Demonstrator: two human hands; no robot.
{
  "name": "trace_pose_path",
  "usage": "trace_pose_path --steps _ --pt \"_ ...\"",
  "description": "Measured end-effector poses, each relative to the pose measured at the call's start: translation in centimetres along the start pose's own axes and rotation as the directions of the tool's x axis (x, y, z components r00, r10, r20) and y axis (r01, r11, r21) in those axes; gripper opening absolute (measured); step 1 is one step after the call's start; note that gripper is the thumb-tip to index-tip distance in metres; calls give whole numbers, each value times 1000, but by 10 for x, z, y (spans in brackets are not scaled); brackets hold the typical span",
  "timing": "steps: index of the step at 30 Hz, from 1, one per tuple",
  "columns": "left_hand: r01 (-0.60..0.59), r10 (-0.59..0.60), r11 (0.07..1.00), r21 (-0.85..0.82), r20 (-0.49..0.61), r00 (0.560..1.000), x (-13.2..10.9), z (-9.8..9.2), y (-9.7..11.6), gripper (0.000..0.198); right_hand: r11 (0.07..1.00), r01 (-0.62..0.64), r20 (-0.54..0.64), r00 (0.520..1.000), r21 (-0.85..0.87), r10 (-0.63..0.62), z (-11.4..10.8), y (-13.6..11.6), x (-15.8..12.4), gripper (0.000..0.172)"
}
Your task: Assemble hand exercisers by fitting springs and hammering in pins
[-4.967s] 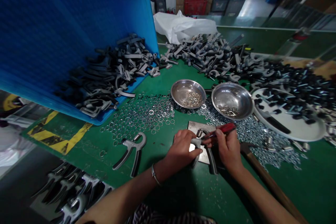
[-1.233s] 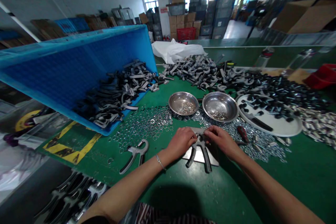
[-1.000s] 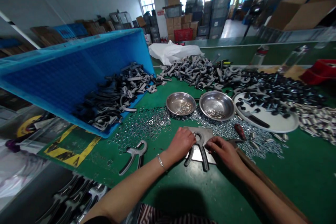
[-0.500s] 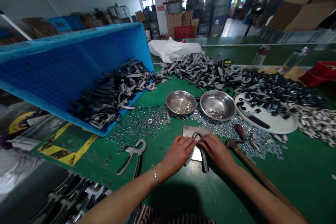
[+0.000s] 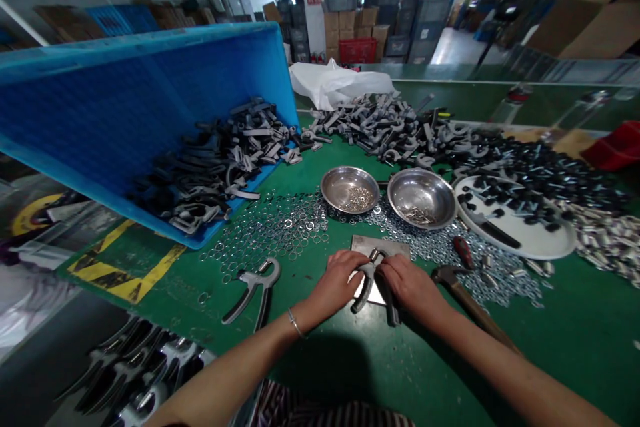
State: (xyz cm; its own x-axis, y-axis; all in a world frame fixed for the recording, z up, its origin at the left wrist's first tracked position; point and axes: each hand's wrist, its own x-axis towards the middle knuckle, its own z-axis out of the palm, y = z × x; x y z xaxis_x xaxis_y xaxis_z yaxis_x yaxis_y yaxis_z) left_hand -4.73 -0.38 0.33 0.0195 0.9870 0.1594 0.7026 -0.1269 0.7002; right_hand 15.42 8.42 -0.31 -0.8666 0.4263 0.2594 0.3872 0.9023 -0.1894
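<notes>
Between my hands is a grey and black hand grip strengthener (image 5: 367, 288), its hooked head over a small metal plate (image 5: 357, 242) and its two handles pointing toward me. My left hand (image 5: 340, 278) pinches it near the pivot on the left side, thumb below. From the right, my right hand (image 5: 407, 281) closes its fingers on the hooked side; those fingertips are partly hidden. A short silver coil or cylinder sits at the head, between the hands. Another hand grip strengthener (image 5: 256, 290) lies on the table to the left, untouched.
Two steel bowls (image 5: 327, 191) of small parts stand ahead, amid loose metal rings (image 5: 280, 230). A hammer (image 5: 467, 297) and a white plate (image 5: 540, 247) are at right. A blue crate (image 5: 150, 87) of handle parts tips open at left. More handle parts (image 5: 385, 130) are heaped behind.
My left hand has shifted on the hand grip strengthener, so its thumb and the left handle show more. The right hand stays at the hooked side. The camera view has moved slightly.
</notes>
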Motion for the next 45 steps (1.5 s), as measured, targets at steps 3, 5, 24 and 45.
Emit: trace_pose_path --steps 3,5,24,45 --pt "-19 19 1000 11 11 1000 -1 -2 0 34 993 107 23 994 -39 -106 -5 -6 -9 36" --pt "-31 31 999 26 18 999 -2 -2 1 35 987 155 33 988 -46 -154 -8 -8 -18 45" --pt "9 -4 999 51 -109 994 -19 -15 4 24 870 -406 45 911 279 411 -8 -10 -21 14" --pt "-202 166 932 302 140 976 -38 31 83 16 413 -533 240 780 739 577 -45 -75 -77 26"
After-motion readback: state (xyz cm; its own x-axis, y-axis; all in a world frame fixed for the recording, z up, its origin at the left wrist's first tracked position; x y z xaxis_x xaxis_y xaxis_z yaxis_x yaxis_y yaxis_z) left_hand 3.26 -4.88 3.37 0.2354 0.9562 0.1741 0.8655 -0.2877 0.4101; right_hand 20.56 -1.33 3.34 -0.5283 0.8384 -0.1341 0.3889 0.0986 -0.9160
